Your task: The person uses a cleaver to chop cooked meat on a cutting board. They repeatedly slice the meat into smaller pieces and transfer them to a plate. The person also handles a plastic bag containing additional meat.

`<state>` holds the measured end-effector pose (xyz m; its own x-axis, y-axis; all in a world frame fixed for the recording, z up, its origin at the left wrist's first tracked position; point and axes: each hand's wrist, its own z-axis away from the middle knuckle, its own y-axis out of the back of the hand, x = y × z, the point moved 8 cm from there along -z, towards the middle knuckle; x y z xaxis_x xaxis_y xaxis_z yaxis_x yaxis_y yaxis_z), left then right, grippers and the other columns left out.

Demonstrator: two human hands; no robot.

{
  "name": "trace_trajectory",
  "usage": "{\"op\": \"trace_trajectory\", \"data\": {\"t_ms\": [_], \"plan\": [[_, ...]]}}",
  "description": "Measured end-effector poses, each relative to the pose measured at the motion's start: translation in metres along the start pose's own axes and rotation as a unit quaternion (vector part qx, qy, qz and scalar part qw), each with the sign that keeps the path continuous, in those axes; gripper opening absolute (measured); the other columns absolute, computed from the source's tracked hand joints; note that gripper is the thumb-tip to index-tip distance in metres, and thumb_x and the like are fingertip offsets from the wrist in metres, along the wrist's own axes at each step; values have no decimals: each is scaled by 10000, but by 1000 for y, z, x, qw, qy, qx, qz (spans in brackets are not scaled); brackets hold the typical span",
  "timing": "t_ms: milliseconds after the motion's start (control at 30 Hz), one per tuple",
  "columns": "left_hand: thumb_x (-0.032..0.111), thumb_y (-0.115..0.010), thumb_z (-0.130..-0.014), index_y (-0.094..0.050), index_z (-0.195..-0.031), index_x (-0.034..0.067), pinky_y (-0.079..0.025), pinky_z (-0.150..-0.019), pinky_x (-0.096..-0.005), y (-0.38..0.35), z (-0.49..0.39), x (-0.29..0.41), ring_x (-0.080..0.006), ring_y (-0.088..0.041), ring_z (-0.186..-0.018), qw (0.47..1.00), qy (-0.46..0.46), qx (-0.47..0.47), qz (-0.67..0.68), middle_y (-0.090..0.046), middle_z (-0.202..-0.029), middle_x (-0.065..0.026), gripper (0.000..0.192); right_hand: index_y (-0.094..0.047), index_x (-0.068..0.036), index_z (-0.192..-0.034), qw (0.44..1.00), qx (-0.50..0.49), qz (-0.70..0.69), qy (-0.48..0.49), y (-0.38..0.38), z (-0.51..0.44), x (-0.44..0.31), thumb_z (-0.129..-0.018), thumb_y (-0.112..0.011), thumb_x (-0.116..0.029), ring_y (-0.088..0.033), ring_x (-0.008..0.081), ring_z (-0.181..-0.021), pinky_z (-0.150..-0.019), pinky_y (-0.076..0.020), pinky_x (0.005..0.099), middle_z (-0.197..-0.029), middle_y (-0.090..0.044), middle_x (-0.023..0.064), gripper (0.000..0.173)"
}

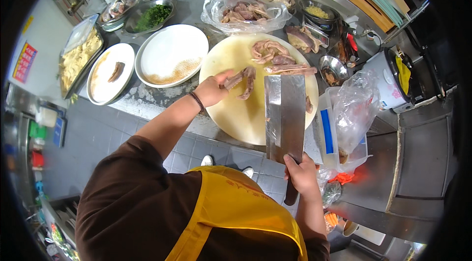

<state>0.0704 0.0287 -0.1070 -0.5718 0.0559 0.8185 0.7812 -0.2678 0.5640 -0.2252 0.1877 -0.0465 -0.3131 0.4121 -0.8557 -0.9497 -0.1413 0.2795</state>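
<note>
My left hand (213, 89) grips one end of a curved piece of meat (249, 80), perhaps a poultry neck, over the left half of a round cutting board (228, 121). My right hand (303, 173) is closed around the dark handle of a broad cleaver (284, 113), whose flat blade hides part of the board's right side. Behind the blade lie long strips of meat (291, 69) and a curled piece of meat (266, 49). A small meat piece (309, 105) shows just right of the blade. The tip of the left thumb is hard to make out.
Two white plates (173, 52) (123, 58) stand left of the board, the smaller holding a brown piece. Behind are a plastic bag of meat (245, 12) and a bowl of chopped greens (153, 17). A plastic tub (333, 139) and a rice cooker (385, 76) stand at right.
</note>
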Motion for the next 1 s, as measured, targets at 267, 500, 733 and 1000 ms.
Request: {"op": "trace_trajectory", "data": {"t_ms": [267, 500, 733, 1000], "plan": [[176, -580, -757, -578, -995, 19, -472, -758, -324, 31, 34, 65, -208, -608, -851, 997, -13, 70, -11, -635, -938, -129, 285, -536, -5, -866, 1000, 27, -1, -15, 7, 10, -3, -858, -604, -161, -515, 120, -461, -432, -438, 264, -589, -539, 42, 170], [338, -597, -778, -614, -897, 18, -494, -696, -348, 74, 12, 115, -274, -641, -764, 972, -46, 115, -201, -650, -805, -153, 342, -563, 8, -920, 979, 11, 198, 51, 19, 15, -8, -843, -602, -228, -565, 171, -512, -496, -473, 299, -620, -575, 95, 251], [210, -677, -751, -579, -919, -11, -482, -681, -300, 62, 19, 104, -165, -599, -737, 997, -65, 21, -37, -620, -800, -96, 295, -571, 13, -909, 903, 15, 384, 192, -13, 6, -57, -833, -539, -263, -600, 399, -734, -692, -481, 462, -768, -621, 230, 287], [16, -610, -794, -500, -1087, 31, -459, -717, -255, 55, 57, 92, -93, -526, -815, 986, -159, 13, 49, -542, -901, -39, 314, -565, -12, -883, 880, -36, 439, 179, -48, -24, -88, -854, -500, -237, -601, 384, -801, -729, -480, 460, -817, -629, 205, 236]]}}
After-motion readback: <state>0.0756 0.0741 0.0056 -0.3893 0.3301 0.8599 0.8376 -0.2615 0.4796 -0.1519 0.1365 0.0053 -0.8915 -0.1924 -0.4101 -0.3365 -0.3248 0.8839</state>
